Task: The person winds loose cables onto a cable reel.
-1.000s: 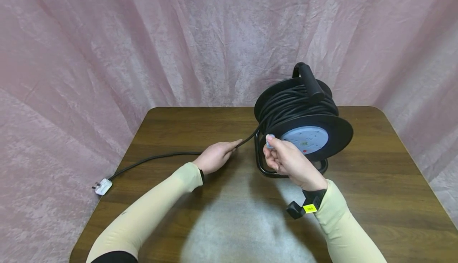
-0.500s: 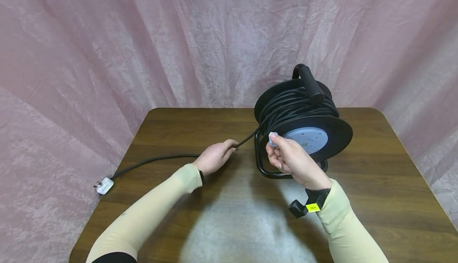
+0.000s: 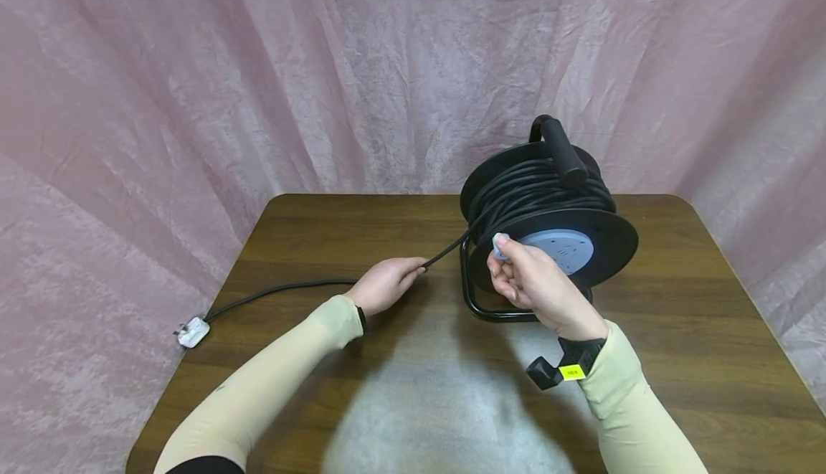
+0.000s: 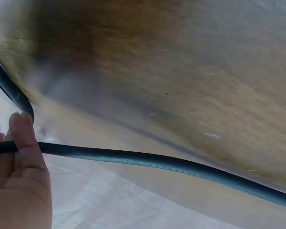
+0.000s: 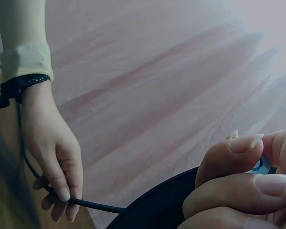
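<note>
A black cable reel (image 3: 613, 241) stands on the right half of the table, with black cable wound between its two flanges and a light-blue socket panel (image 3: 568, 244) on its near face. From the drum the loose cable (image 3: 284, 287) runs left to a white plug (image 3: 193, 333). Thumb and fingers of my left hand (image 3: 386, 285) pinch this cable a short way from the reel; the left wrist view shows it passing through the fingers. My right hand (image 3: 535, 280) grips a small light-blue knob (image 3: 497, 246) at the front flange, its fingers partly hiding panel and knob.
The reel rests on a black tubular frame (image 3: 497, 315), with a thick handle (image 3: 563, 150) on top. The plug lies near the left edge of the wooden table (image 3: 697, 359). A pink curtain (image 3: 387, 65) hangs behind it.
My right hand has moved a little right and up with the knob. The plug has slid slightly right. My left hand's fingers have closed around the cable, the hand staying in about the same place.
</note>
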`<action>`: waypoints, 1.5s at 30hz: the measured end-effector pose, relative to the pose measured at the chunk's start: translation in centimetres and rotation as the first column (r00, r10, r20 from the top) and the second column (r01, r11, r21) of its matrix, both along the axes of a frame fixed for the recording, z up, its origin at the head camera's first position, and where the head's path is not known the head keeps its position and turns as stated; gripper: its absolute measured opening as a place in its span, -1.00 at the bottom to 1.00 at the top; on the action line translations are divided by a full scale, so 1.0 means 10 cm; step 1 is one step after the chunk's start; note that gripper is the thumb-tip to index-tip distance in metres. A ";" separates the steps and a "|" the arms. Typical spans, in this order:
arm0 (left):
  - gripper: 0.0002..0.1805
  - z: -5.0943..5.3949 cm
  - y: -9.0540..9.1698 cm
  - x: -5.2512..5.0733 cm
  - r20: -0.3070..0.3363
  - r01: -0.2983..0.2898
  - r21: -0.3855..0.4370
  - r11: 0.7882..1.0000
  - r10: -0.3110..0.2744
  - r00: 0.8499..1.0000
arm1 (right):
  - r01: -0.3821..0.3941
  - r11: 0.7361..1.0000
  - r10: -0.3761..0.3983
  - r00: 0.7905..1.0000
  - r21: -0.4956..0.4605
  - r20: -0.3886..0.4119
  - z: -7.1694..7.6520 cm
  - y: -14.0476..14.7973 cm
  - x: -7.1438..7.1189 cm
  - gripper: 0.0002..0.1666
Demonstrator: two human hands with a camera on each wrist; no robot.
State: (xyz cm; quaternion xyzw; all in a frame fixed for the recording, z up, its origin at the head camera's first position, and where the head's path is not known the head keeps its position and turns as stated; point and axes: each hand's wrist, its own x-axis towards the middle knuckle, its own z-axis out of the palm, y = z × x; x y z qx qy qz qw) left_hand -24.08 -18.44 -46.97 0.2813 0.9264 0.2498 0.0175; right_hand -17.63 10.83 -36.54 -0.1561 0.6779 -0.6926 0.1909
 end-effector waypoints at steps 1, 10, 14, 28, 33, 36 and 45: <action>-0.69 0.00 0.00 -0.01 -0.007 0.002 0.003 1.000 -0.002 1.000 | 0.003 1.000 -0.003 1.000 -0.002 0.001 0.01 0.00 0.00 -0.29; -0.66 -0.02 -0.04 0.02 0.011 -0.029 -0.025 0.999 0.030 1.000 | 0.020 0.999 -0.021 1.000 -0.031 -0.023 0.07 0.05 0.00 -0.30; -0.65 0.01 -0.04 0.01 0.007 -0.028 -0.014 1.000 0.028 1.000 | 0.026 0.999 -0.028 0.999 -0.036 -0.031 0.09 0.08 0.00 -0.30; -0.61 0.04 -0.06 0.03 0.061 -0.066 -0.035 0.997 0.068 0.996 | 0.062 0.998 -0.060 0.995 0.032 -0.074 0.18 0.18 0.02 -0.31; -0.60 0.03 -0.10 0.05 0.078 -0.083 -0.041 0.996 0.086 0.993 | 0.080 0.995 -0.077 0.995 0.057 -0.067 0.24 0.24 0.04 -0.25; -0.60 0.02 -0.11 0.06 0.070 -0.081 -0.030 0.996 0.083 0.994 | 0.098 0.993 -0.094 0.994 0.064 -0.064 0.27 0.26 0.04 -0.26; -0.57 0.03 -0.13 0.06 0.062 -0.079 -0.048 0.996 0.081 0.995 | 0.164 0.969 -0.141 0.982 0.183 -0.129 0.31 0.29 0.05 -0.28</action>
